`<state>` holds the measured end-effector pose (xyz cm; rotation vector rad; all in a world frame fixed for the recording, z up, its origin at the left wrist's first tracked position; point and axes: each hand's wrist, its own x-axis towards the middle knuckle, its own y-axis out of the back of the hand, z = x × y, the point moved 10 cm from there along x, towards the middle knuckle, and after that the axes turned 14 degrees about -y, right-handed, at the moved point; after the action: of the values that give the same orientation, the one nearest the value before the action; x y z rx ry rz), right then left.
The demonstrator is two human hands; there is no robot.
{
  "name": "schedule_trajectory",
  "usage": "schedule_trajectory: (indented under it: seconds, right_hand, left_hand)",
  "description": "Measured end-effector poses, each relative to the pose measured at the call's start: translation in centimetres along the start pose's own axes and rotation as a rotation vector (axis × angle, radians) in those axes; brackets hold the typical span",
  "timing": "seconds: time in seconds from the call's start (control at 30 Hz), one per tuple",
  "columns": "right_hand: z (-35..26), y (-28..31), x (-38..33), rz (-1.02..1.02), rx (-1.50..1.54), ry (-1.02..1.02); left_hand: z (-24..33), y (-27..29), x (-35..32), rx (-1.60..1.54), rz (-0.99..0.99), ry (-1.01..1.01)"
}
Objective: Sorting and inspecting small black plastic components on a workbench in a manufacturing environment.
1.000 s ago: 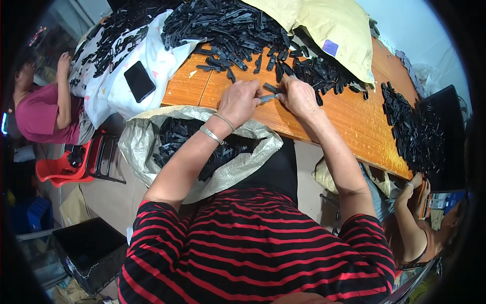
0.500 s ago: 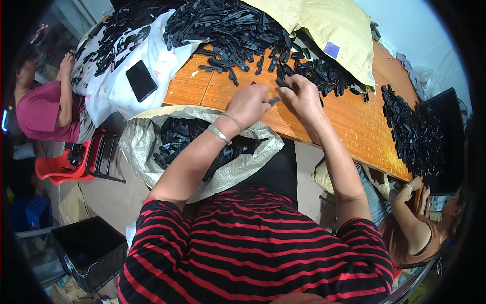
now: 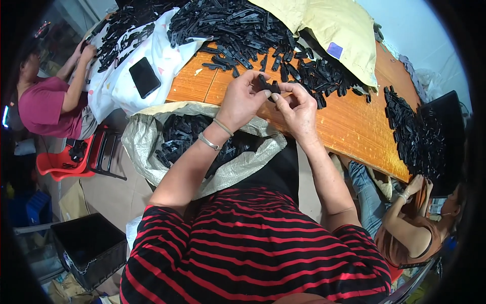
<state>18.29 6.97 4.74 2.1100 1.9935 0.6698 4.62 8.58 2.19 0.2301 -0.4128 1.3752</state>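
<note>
Item: small black part, centre of frame, just above the table's near edge. Held between both hands, clear of the table.

Left hand: fingers curled, thumb and forefinger pinching the part's left end. Two bracelets on the wrist.

Right hand: fingers bent, tips closed on the part's right end; the hands touch at the fingertips.

Change: a second ago the hands sat a little apart, with a slim pale-tipped piece between them; half a second ago they were closing in; now they meet on the one dark part. Judged: the part is being fitted or checked by hand, not yet put down.

Surroundings: sack of black parts, open, lower left of the hands, unmoved. Heap of parts at upper centre; smaller row at right. Phone on white cloth, upper left. Yellow bag at top. Black crate, lower left. Other workers at far left and lower right, much as before.
</note>
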Motion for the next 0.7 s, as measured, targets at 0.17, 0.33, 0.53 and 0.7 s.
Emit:
schedule_trajectory:
  seconds: [0.17, 0.33, 0.53, 0.7]
  right_hand:
    - [-0.4, -0.5, -0.3, -0.008, -0.018, 0.031]
    - [-1.3, -0.6, -1.1, 0.023, -0.043, 0.088]
    - [-2.7, -1.1, -1.6, 0.024, -0.084, 0.163]
    - [-1.8, -2.6, -0.3, -0.151, -0.035, -0.041]
  left_hand:
    - [1.1, 0.4, -0.4, 0.104, 0.05, -0.147]
    - [1.6, 0.2, -1.7, 0.183, 0.092, -0.179]
    - [5.0, 0.2, -2.0, 0.463, 0.115, -0.312]
    - [6.6, 0.7, -1.2, 0.475, 0.095, -0.371]
